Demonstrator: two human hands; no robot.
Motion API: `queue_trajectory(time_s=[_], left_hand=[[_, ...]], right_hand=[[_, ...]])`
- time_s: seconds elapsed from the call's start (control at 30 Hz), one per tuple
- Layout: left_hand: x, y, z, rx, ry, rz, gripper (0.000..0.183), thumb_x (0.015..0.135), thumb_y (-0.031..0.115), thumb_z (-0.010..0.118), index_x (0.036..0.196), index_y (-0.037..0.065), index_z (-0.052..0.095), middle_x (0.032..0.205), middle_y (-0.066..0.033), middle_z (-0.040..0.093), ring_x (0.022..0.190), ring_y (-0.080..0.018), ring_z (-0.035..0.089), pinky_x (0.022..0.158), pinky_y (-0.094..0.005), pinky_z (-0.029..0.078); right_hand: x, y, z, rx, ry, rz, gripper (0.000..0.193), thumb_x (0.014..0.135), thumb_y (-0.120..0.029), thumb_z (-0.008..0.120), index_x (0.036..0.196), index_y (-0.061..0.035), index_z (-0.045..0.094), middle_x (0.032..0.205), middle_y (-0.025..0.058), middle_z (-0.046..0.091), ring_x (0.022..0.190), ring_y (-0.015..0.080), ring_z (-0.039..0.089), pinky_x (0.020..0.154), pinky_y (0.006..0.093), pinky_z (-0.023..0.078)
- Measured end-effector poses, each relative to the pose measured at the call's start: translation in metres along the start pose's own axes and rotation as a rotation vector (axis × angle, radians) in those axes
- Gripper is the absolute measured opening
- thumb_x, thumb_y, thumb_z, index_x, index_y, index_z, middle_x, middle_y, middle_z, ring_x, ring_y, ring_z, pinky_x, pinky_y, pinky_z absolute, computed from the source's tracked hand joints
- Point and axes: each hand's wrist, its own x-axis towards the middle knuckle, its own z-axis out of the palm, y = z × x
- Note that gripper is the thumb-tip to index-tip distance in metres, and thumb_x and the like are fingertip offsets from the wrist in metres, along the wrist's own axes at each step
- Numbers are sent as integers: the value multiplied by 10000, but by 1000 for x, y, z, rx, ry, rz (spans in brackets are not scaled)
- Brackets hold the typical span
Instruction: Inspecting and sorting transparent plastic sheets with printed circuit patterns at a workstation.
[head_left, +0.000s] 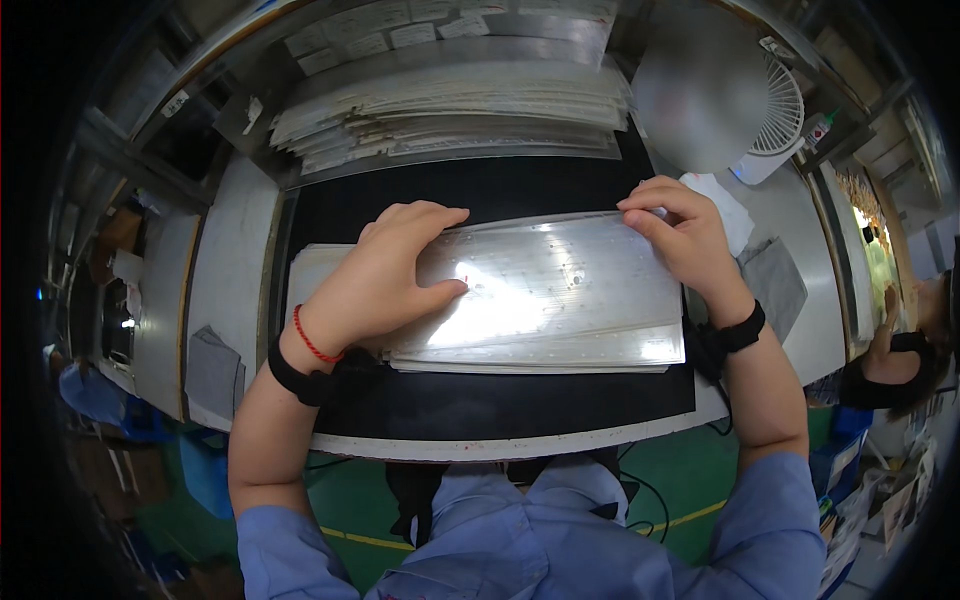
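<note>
left hand [385,280] lies flat on the clear plastic sheet [560,290], fingers spread to pin it to the black mat [500,400]. right hand [680,235] pinches the sheet's far corner, seemingly peeling a layer; glare hides it.

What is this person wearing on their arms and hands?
Both hands are bare, with no gloves. The left hand has a thin red string bracelet and a black wrist strap just behind it. The right hand has a black wrist strap too. Light blue short sleeves cover the upper arms.
</note>
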Motion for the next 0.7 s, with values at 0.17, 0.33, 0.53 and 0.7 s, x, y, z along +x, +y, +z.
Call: queue_trajectory(time_s=[0.17,0.33,0.53,0.7], left_hand=[[10,-6,8,-85,-57,-74,533,735,142,719,1224,2,562,1062,-118,580,1041,-272,536,950,-359,425],[13,-14,11,-155,-71,-80,460,725,132,715,1149,-8,602,1018,-105,579,974,-229,567,898,-326,458],[15,-16,11,-198,-93,-122,414,720,138,719,1091,-15,620,996,-95,582,944,-206,575,876,-311,464],[17,-14,11,-253,-114,-164,394,720,131,707,1078,-12,623,999,-87,581,932,-189,571,865,-300,458]], right_hand=[[1,1,3,33,-18,62,125,845,-86,689,948,-17,707,929,44,649,874,127,609,755,257,482],[0,3,5,49,-15,50,113,851,-66,687,949,-11,697,897,43,619,831,119,568,720,241,439],[0,4,3,23,-23,70,130,850,-111,690,949,-30,710,919,35,655,859,126,612,746,256,476],[0,5,3,31,-9,66,132,851,-118,693,949,-31,711,916,32,655,848,122,612,736,255,475]])
